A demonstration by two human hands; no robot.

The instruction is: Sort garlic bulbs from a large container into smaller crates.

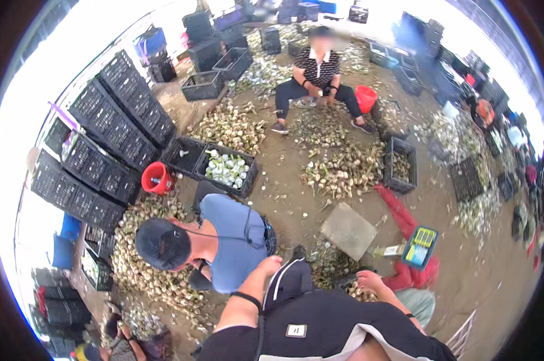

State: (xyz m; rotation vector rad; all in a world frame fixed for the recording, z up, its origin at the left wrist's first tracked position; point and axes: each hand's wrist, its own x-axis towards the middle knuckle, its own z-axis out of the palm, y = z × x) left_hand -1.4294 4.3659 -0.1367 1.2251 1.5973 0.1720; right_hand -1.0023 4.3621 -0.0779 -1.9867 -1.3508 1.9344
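My left hand (270,265) rests at the thigh of my dark trousers (288,284), which have a white side stripe. Its fingers are curled, and I see nothing held in it. On the other side, my right hand (369,280) is beside a dark container edge (347,280), just above some garlic bulbs (361,293); whether it grips anything is unclear. Between my hands, beyond my lap, lies a pile of garlic trimmings (325,264). A square grey board (348,231) lies flat on the ground just past it.
A person in a blue shirt (236,239) bends close on my left by heaped garlic (150,261). Ahead sits another person (318,72). Black crates (249,178), a red bucket (156,178), red cloth (396,207) and a teal-rimmed box (420,247) stand or lie around.
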